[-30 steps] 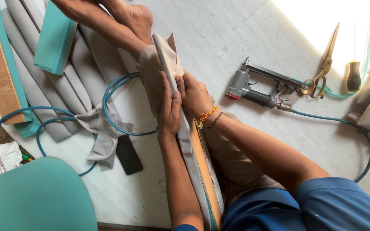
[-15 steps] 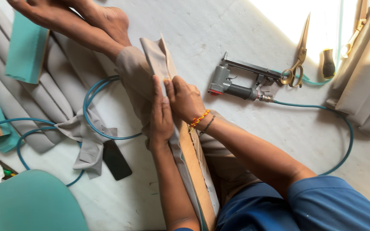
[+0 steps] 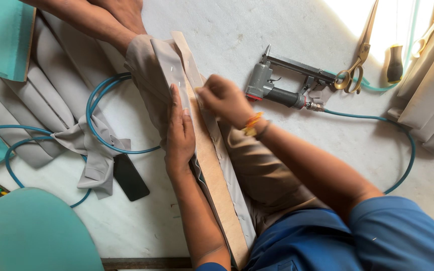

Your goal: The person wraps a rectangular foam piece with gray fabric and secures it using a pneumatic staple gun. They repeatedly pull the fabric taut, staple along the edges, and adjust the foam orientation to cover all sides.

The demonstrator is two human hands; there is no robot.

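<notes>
Blue short sleeves; khaki trousers (orange wristband [image 3: 251,124]).

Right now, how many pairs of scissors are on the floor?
2. One golden pair of scissors lies beside the staple gun; a second pair is at the top right, partly cut off.

Hands [image 3: 202,118] on seemingly fabric-wrapped board [image 3: 217,185]
</notes>
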